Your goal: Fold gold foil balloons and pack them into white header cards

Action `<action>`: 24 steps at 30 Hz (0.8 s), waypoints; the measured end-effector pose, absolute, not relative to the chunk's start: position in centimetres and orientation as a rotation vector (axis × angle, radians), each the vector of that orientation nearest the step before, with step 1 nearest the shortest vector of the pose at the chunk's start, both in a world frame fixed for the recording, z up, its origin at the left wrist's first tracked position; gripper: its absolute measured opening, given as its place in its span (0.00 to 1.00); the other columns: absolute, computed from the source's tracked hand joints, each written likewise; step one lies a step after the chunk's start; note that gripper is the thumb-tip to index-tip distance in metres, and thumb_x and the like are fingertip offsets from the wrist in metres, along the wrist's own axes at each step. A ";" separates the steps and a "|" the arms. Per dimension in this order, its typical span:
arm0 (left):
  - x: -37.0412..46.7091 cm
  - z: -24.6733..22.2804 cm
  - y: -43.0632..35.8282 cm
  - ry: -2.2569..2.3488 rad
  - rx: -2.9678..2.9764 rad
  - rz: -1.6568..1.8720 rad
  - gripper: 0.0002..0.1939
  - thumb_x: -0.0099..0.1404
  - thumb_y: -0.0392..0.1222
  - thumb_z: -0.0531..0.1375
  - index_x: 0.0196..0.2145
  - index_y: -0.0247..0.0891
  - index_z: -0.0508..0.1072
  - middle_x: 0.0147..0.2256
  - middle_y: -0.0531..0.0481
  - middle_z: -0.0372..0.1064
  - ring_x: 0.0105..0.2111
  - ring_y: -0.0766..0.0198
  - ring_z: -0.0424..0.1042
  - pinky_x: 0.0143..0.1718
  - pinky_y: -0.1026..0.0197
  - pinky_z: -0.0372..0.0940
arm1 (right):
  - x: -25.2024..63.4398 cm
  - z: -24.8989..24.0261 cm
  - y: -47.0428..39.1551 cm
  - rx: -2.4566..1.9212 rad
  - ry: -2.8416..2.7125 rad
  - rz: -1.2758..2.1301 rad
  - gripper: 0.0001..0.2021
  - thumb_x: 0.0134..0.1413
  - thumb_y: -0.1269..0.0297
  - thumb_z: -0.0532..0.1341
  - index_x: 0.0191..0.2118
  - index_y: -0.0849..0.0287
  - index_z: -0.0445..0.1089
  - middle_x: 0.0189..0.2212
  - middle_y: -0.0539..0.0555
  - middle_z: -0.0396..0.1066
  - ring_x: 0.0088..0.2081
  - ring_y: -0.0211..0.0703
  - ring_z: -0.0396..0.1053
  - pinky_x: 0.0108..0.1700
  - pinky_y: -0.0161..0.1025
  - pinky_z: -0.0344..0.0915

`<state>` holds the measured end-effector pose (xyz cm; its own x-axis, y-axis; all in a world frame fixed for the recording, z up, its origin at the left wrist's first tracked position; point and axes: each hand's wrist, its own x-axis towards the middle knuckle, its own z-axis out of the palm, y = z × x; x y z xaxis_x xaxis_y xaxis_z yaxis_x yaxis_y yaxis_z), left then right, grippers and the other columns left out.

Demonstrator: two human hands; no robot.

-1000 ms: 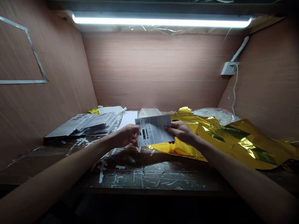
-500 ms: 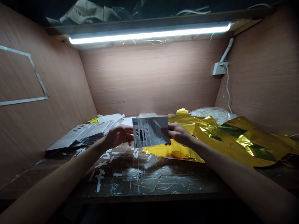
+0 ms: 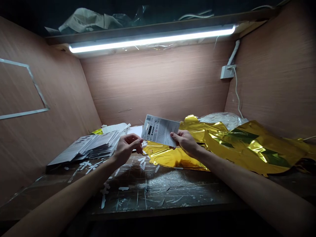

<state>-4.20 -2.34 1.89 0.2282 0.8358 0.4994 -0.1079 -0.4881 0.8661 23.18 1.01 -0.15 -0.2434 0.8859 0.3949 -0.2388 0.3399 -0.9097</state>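
Observation:
A grey printed card (image 3: 160, 130) with a barcode and a slot near its left side is held up over the table, tilted down to the right. My right hand (image 3: 184, 140) grips its right end, thumb on the printed face. My left hand (image 3: 129, 146) is at the card's lower left corner, its fingers pinched together; whether they hold the corner or some small thing is hidden. Gold foil sheets (image 3: 222, 148) lie behind and below my right hand. Stacked printed cards (image 3: 98, 143) lie on the left, beyond my left forearm.
Small white paper scraps (image 3: 103, 197) are scattered on the dark scratched table (image 3: 168, 194). A clear plastic bag (image 3: 222, 120) lies at the back right. Wooden walls enclose the sides and back. A lit tube lamp (image 3: 153, 39) runs overhead, with a white socket box (image 3: 227, 71) at right.
The card has tilted, its left end higher. My left hand has moved down to its lower left corner, and its fingers have closed. The whole view has shifted slightly.

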 end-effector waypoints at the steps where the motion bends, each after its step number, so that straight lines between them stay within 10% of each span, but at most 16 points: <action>1: -4.1 1.8 -2.5 0.737 1.700 1.432 0.13 0.62 0.46 0.70 0.30 0.33 0.77 0.21 0.50 0.75 0.18 0.66 0.74 0.22 0.66 0.69 | 23.1 -0.2 1.1 -0.638 -1.395 1.207 0.25 0.42 0.42 0.74 0.24 0.60 0.69 0.18 0.52 0.70 0.18 0.39 0.68 0.21 0.38 0.68; 8: -3.2 1.2 -3.9 0.894 1.961 1.458 0.25 0.64 0.44 0.66 0.55 0.27 0.75 0.24 0.49 0.78 0.21 0.62 0.77 0.25 0.60 0.75 | 22.9 -0.3 1.0 -0.628 -1.257 1.270 0.26 0.34 0.43 0.78 0.26 0.62 0.71 0.21 0.54 0.72 0.21 0.40 0.69 0.23 0.39 0.72; 24: -3.4 0.2 -3.2 1.082 2.868 1.799 0.21 0.65 0.38 0.64 0.56 0.33 0.75 0.23 0.56 0.77 0.17 0.68 0.73 0.27 0.64 0.70 | 22.5 -0.9 1.1 -0.560 -1.248 1.391 0.17 0.50 0.56 0.74 0.27 0.64 0.72 0.24 0.58 0.75 0.25 0.44 0.72 0.26 0.41 0.75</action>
<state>-3.37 -3.15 0.20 0.3315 0.2681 0.9046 0.6733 -0.7389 -0.0278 22.51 1.08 -0.93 -0.2585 0.9138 0.3134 -0.4103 0.1899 -0.8920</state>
